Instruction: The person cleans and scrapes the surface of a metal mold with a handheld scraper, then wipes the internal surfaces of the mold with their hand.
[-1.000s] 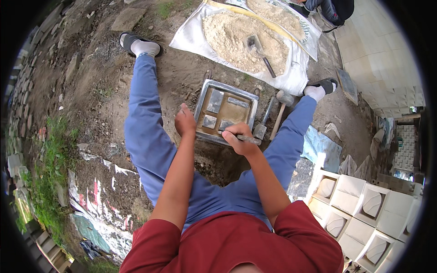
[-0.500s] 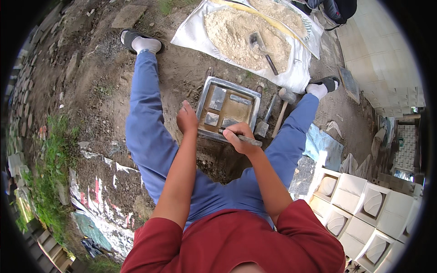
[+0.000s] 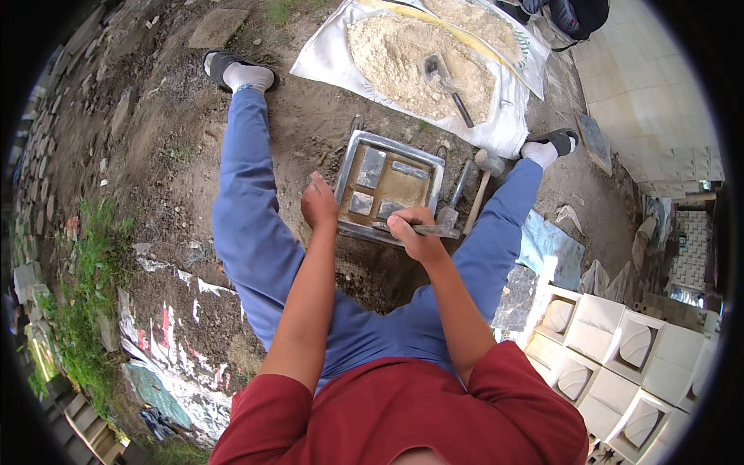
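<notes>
Between my legs on the ground sits a square metal mould frame (image 3: 348,160) with a sandy bed. Grey rectangular blocks stand in it, among them a tall one (image 3: 371,168) and a smaller one (image 3: 361,203). My right hand (image 3: 416,234) grips a narrow, flat grey hand tool (image 3: 443,231) over the frame's near right edge. The tool's tip reaches the near edge, and its wider end points right. Beside the frame's left wall, my left hand (image 3: 318,203) is closed, its fingers curled; anything within them is hidden.
Right of the frame lie a mallet (image 3: 489,163) and a metal-headed tool (image 3: 447,217). Beyond it, a white sack sheet (image 3: 329,58) bears pale powder (image 3: 387,54) and a scoop (image 3: 436,70). Hollow cream blocks (image 3: 595,332) are stacked at the near right.
The flat tool has turned in my right hand, its outer end swinging up and farther right. My right hand has shifted slightly right. My left hand stays nearly still.
</notes>
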Motion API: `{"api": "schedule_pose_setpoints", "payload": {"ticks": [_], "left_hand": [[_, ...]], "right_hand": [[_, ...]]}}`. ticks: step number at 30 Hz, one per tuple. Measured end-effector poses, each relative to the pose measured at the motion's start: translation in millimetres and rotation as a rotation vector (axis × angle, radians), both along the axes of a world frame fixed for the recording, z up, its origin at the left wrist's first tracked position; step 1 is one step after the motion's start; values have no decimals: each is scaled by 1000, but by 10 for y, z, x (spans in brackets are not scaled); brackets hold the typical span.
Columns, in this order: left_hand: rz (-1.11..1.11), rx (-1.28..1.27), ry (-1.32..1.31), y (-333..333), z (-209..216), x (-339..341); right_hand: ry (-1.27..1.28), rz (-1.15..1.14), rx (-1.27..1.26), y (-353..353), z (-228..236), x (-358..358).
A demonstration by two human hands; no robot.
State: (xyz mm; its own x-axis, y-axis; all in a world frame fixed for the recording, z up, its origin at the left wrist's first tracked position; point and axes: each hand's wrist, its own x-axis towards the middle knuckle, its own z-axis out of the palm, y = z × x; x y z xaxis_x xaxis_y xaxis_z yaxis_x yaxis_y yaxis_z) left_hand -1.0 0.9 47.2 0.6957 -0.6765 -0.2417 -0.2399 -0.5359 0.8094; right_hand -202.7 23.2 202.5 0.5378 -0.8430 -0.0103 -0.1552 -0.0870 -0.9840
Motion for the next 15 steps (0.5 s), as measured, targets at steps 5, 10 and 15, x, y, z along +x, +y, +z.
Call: {"api": "schedule_pose_setpoints", "payload": {"ticks": [5, 10, 15], "left_hand": [[10, 26, -34, 23, -22, 27], [-3, 23, -46, 11, -59, 1], [36, -20, 4, 6, -94, 25]], "right_hand": [[-64, -87, -39, -20, 196, 91], [5, 107, -27, -104, 50, 155], [-73, -7, -59, -36, 174, 227]]}}
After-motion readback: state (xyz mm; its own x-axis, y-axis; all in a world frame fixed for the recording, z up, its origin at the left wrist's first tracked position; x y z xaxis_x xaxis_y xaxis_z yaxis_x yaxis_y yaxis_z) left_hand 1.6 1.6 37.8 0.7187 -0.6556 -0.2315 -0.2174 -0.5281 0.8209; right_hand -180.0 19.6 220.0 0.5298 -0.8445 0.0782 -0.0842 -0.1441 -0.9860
